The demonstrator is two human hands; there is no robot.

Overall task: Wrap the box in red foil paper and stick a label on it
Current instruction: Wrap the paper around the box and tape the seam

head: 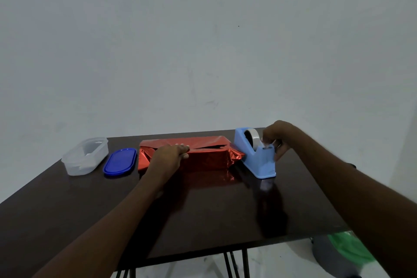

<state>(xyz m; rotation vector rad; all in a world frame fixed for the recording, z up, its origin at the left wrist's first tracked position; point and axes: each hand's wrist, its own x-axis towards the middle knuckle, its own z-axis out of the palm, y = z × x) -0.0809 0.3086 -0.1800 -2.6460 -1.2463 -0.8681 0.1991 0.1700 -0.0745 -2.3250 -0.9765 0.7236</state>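
The box wrapped in red foil paper point(203, 157) lies at the far middle of the dark table point(191, 214), its ends loosely crumpled. My left hand point(170, 153) lies on the top near edge of the box, fingers stretched flat over the foil seam. A light blue tape dispenser point(259, 160) with a roll of clear tape stands just right of the box. My right hand point(278, 136) is at the dispenser's cutter end, fingers pinching the tape end. No label is in view.
A clear plastic container point(85, 156) stands at the far left, with its blue oval lid point(120, 161) flat beside it. A white wall rises behind the table. Something green and grey point(345, 250) lies on the floor at the lower right.
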